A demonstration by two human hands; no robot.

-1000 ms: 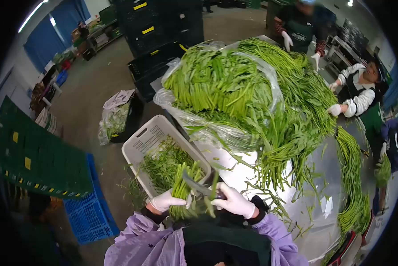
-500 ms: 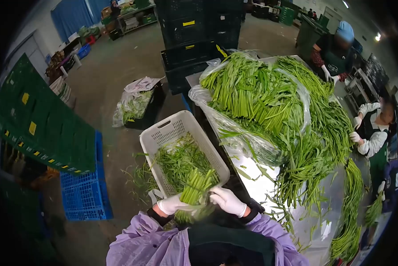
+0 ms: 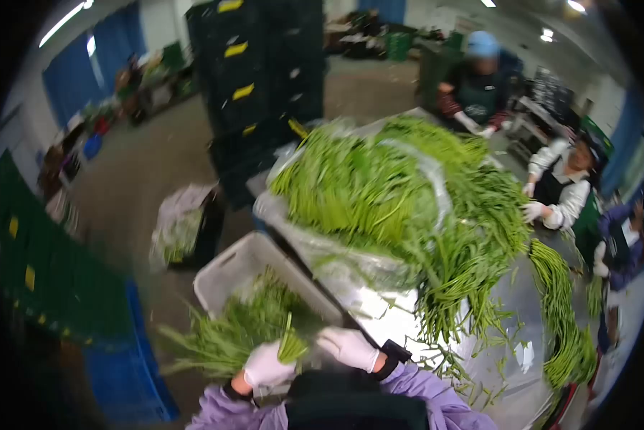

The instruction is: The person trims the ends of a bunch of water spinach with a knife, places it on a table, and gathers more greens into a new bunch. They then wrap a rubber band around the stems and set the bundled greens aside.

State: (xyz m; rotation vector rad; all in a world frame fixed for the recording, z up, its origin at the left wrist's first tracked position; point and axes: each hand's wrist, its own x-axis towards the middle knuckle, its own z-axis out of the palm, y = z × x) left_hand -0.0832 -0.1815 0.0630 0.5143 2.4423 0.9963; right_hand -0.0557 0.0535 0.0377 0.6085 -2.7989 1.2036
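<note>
My gloved left hand is closed round a bunch of water spinach. Cut stem ends stick up beside the thumb, and the leaves fan out to the left over the near side of a white crate. Loose greens lie inside this crate, partly hidden by the bunch. Just right of the stems, my gloved right hand is held apart from them, fingers stretched to the left with nothing visible in them. A large heap of water spinach lies on the metal table, partly over clear plastic sheeting.
Dark stacked crates rise behind the table. At left stand green crates on a blue pallet. A black crate with bagged greens sits on the floor. Several co-workers stand along the table's far right side, including a person in a blue cap.
The bunch has turned from stems upward to leaves spread left. My right hand has come away from it. The whole view has shifted and tilted upward.
</note>
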